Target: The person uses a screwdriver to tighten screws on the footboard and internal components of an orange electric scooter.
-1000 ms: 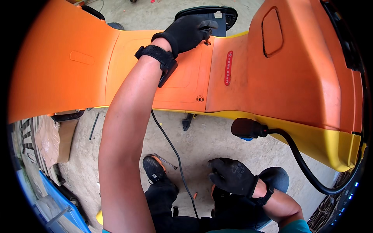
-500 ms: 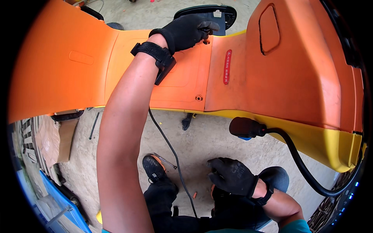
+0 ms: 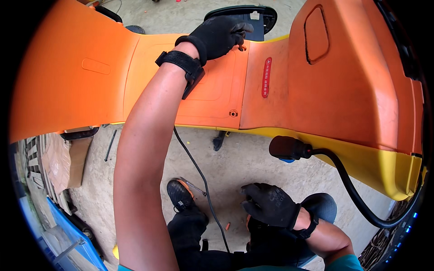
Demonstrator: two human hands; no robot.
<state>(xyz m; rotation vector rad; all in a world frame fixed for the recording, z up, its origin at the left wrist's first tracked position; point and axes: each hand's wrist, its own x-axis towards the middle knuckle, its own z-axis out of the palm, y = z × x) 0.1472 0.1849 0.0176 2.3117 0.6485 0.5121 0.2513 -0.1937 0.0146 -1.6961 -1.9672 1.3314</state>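
Notably, lettered label (image 3: 266, 77), left hand (image 3: 217, 38) at panel (image 3: 205, 110), hold unclear, right hand (image 3: 271, 205) slack, empty

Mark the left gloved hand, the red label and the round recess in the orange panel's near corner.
Left gloved hand (image 3: 213, 38): head view, back of the hand.
Red label (image 3: 266, 77): head view, middle of the strip.
Round recess (image 3: 233, 113): head view, its dark centre.

On the grey-beige concrete floor (image 3: 257, 158) lie a slim dark rod (image 3: 110, 145), a slender grey metal bar (image 3: 196, 188) and a small orange piece (image 3: 228, 225), while a brown cardboard box (image 3: 79, 160) is positioned at the left, above a flat blue panel (image 3: 74, 235) in the view.
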